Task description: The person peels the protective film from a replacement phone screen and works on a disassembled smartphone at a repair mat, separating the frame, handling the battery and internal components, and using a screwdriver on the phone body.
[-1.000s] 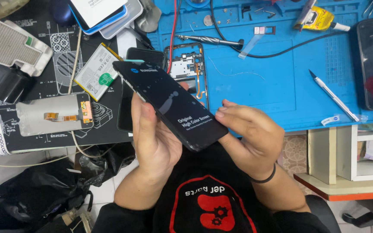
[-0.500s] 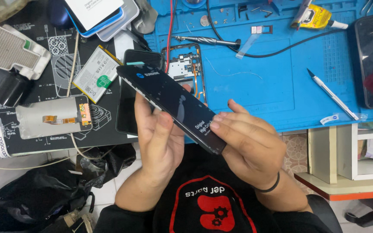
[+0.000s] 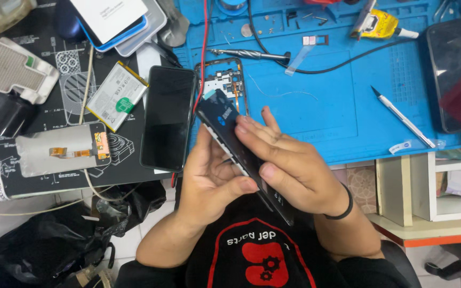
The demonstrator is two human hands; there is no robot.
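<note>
Black phone screen panel (image 3: 230, 138) now turned edge-on, was face-up a second ago; held above bench (image 3: 321, 106) front edge. Left hand (image 3: 209, 181) fingers wrapped under it, right hand (image 3: 289, 165) flat on top, gripping. Open phone frame (image 3: 225, 80) just behind, second black phone (image 3: 167, 117) beside
</note>
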